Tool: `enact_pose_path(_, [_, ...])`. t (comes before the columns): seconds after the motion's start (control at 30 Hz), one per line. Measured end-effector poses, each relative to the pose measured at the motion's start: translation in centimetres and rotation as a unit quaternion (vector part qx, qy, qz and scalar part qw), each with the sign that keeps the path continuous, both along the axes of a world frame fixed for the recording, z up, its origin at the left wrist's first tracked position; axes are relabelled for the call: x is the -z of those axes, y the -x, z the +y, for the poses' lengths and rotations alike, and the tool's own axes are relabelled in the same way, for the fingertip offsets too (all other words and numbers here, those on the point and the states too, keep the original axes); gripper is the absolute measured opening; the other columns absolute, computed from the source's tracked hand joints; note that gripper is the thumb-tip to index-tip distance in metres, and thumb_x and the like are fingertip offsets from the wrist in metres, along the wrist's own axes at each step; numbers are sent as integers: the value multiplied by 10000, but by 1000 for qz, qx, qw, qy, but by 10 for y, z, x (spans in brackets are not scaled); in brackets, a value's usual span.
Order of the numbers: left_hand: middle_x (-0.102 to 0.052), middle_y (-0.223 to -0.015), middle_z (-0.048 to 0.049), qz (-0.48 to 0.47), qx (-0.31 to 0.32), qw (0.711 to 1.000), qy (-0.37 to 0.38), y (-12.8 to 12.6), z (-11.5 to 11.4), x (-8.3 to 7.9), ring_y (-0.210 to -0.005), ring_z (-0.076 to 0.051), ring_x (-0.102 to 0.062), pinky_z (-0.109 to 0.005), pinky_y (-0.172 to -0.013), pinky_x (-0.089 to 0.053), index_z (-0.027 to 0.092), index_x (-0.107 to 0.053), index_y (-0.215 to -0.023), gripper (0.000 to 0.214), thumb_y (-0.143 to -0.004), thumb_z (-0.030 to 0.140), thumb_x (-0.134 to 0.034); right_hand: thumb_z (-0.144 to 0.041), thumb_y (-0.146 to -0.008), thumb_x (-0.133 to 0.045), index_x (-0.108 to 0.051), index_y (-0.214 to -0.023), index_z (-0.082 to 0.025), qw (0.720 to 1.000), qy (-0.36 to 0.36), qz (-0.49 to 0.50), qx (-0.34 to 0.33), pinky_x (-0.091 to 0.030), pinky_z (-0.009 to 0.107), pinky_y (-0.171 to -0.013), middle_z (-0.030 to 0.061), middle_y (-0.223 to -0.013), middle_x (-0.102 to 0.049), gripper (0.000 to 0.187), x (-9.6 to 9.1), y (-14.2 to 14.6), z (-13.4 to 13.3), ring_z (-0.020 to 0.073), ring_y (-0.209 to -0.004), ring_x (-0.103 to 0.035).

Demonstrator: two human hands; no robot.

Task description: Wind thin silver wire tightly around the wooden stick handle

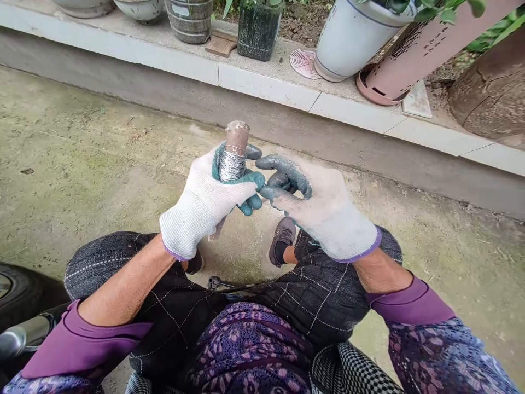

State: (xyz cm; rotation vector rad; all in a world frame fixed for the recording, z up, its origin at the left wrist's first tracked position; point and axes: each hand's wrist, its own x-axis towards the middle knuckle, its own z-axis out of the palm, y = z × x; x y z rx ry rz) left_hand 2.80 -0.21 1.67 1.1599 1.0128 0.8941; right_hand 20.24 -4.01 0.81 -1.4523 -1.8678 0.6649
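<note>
My left hand (205, 189), in a white knit glove with a green coated palm, is wrapped round a wooden stick (238, 134). Silver wire (232, 166) is wound in a thick coil about the stick's upper part, and a thin strand circles the wood above it. Below my fist the stick's lower end shows. My right hand (315, 194), gloved in white with a dark grey-green coating, is close beside the left one. Its fingers are curled with the thumb near the middle finger; anything between them is too small to make out.
Ahead runs a low tiled ledge (266, 86) bearing several plant pots, among them a white pot (344, 41) and a tilted pink planter (422, 49). Concrete ground (102, 148) spreads around my feet. A black tyre (28, 293) and a metal cylinder (27, 335) are at lower left.
</note>
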Motion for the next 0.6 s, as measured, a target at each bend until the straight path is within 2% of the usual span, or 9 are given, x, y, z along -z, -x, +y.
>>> enact_pose_path(0.1, [-646,-674,19,10,15,1000,-3,3,0,-3,-527,-155,-634,-232,-480,-501,172,-648,-1183,536,-662,91,-741,-320,-864,-679,-712,-1202,-161,996,59,71,-14,-514,279,-646,38,-886,-731,375,0,0,3,145,-715,-633])
enact_pose_path(0.17, [-661,-702,12,30,25,999,-16,6,-1,-4,-546,-157,-640,-231,-492,-503,168,-641,-1214,569,-658,92,-737,-315,-854,-683,-697,-1239,-136,986,117,118,-24,-490,255,-591,19,-796,-702,425,0,0,4,118,-633,-591])
enact_pose_path(0.23, [-674,-736,6,46,40,998,-30,10,-2,-4,-577,-159,-647,-234,-522,-516,164,-647,-1210,585,-639,82,-741,-292,-841,-680,-684,-1270,-125,978,146,143,-33,-475,249,-569,15,-775,-688,461,-1,-2,5,110,-604,-569])
enact_pose_path(0.33, [-683,-766,1,59,67,995,-37,15,-2,-4,-629,-168,-659,-242,-575,-536,163,-660,-1204,611,-609,59,-752,-206,-807,-653,-699,-1251,-134,980,142,125,-63,-470,253,-587,8,-766,-678,452,-1,-4,6,118,-629,-572])
enact_pose_path(0.43, [-681,-757,3,67,69,995,-36,17,-2,-5,-637,-170,-651,-238,-566,-527,159,-675,-1179,591,-601,58,-753,-153,-791,-616,-720,-1213,-158,987,107,83,-84,-455,254,-607,-6,-761,-666,434,1,-6,6,114,-638,-550])
enact_pose_path(0.6, [-670,-735,15,77,64,995,-21,17,-1,-4,-615,-158,-632,-213,-517,-490,175,-702,-1115,522,-604,76,-747,-211,-829,-628,-729,-1105,-160,989,74,88,-89,-468,268,-654,23,-843,-682,298,7,-6,7,140,-726,-580])
